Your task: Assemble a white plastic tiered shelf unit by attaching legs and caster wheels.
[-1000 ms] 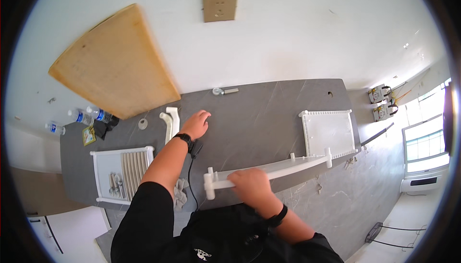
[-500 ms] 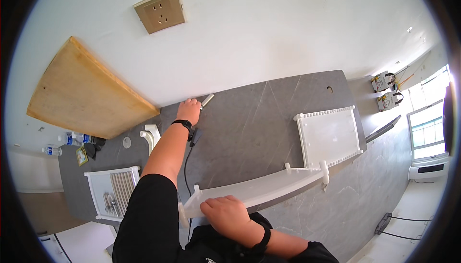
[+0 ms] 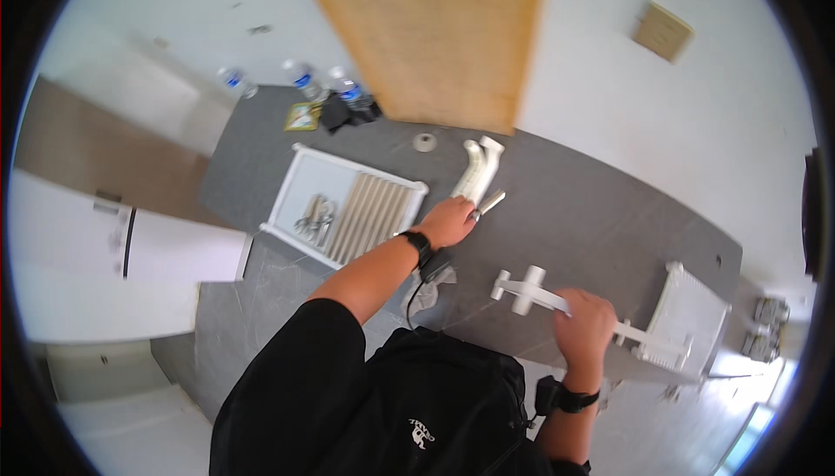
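- Around the middle of the frame, the left hand (image 3: 448, 222) has its fingers curled in pretty tight on a small silver-handled tool (image 3: 491, 202). Handle pokes out to the upper right; fingertips are mostly hidden, so can't tell exactly how they wrap.
- Lower right of center, the right hand (image 3: 584, 324) is closed over the white plastic panel (image 3: 548, 296), seen nearly edge-on. Hand's kinda blurry, can't make out individual fingers. Panel sticks out on both sides of the fist, and its far end overlaps a white rack (image 3: 696, 311) in view.
- Just above the left hand: a couple of curved white pieces (image 3: 480, 167) on the gray counter (image 3: 600, 206).
- Left of center: white-framed tray (image 3: 283, 193) with beige rods (image 3: 370, 215) and a pile of metal parts (image 3: 315, 219).
- Below the left hand: crumpled gray cloth (image 3: 432, 293), black cable (image 3: 411, 306) beside it.
- Upper left: plastic bottles (image 3: 348, 91).
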Tool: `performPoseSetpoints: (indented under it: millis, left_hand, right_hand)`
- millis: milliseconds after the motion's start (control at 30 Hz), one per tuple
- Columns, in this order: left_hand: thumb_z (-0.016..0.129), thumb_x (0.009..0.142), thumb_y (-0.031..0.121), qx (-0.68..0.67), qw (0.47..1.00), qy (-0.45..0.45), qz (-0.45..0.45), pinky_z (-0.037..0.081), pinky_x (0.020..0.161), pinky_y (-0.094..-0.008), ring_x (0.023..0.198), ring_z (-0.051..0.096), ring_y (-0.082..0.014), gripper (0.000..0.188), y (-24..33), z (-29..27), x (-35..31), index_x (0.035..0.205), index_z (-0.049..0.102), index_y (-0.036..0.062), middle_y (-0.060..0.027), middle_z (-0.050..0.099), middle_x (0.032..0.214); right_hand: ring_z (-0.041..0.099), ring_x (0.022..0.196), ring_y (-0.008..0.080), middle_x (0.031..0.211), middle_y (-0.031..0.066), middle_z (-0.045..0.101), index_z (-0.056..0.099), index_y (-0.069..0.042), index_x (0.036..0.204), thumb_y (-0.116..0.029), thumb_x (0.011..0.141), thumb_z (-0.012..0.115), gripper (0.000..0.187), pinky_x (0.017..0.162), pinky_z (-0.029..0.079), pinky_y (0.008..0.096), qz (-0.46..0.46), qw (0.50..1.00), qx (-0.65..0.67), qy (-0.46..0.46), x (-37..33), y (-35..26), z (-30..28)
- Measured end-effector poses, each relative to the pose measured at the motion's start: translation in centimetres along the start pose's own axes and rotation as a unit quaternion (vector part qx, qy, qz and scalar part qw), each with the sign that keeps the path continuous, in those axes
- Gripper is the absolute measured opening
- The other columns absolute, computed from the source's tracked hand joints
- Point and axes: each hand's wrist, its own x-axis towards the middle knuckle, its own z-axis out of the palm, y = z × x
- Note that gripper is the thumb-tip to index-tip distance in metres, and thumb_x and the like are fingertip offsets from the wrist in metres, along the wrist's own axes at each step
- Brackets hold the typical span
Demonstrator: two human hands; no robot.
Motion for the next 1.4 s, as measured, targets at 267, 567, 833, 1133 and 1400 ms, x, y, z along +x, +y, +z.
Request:
performPoseSetpoints:
  millis: [267,567,833,1133,1400]
  left_hand:
    - [0.067,0.089,0.017,0.096,0.958,0.181,-0.201,0.051,0.087,-0.0507,0.100,0.063,-0.0420,0.025,-14.6,-12.9,-22.8,0.110,0.067,0.0021,-0.0211,0.065,0.106]
    - [0.067,0.092,0.023,0.188,0.873,0.170,-0.417,0.051,0.094,-0.0490,0.113,0.061,-0.0384,0.027,-23.1,-19.7,-28.2,0.118,0.071,0.0163,-0.0152,0.062,0.117]
    - [0.066,0.094,0.024,0.150,0.866,0.118,-0.463,0.055,0.091,-0.0472,0.107,0.065,-0.0356,0.026,-25.0,-19.4,-28.3,0.119,0.074,0.0204,-0.0166,0.060,0.119]
    - [0.062,0.095,0.017,0.077,0.897,0.138,-0.413,0.051,0.099,-0.0464,0.113,0.062,-0.0393,0.034,-29.2,-17.6,-29.1,0.129,0.069,0.0141,-0.0199,0.061,0.123]
    - [0.056,0.097,0.015,0.049,0.910,0.263,-0.317,0.051,0.095,-0.0476,0.112,0.063,-0.0406,0.029,-29.0,-17.0,-34.1,0.123,0.067,0.0076,-0.0219,0.065,0.123]
  right_hand:
    - [0.067,0.081,0.0338,0.081,0.0086,0.071,0.073,-0.013,0.083,-0.016,0.074,0.071,0.010,0.076,0.049,0.0456,0.010,0.995,-0.095,-0.006,-0.6,-1.7,0.7]
    - [0.066,0.087,0.0351,0.085,0.0103,0.071,0.074,-0.012,0.086,-0.020,0.076,0.073,0.013,0.083,0.048,0.0468,0.029,0.989,-0.146,-0.027,-2.5,-2.6,1.2]
    - [0.066,0.089,0.0327,0.085,0.0084,0.071,0.076,-0.014,0.086,-0.018,0.074,0.072,0.013,0.086,0.047,0.0456,0.041,0.983,-0.176,-0.027,-4.2,-3.1,1.6]
    - [0.066,0.092,0.0310,0.088,0.0071,0.073,0.077,-0.015,0.089,-0.016,0.073,0.073,0.017,0.089,0.046,0.0448,0.045,0.987,-0.155,-0.007,-4.5,-3.3,1.8]
    - [0.066,0.093,0.0366,0.092,0.0137,0.072,0.077,-0.010,0.093,-0.018,0.075,0.079,0.020,0.088,0.049,0.0478,0.047,0.986,-0.158,-0.018,-4.0,-3.5,1.8]
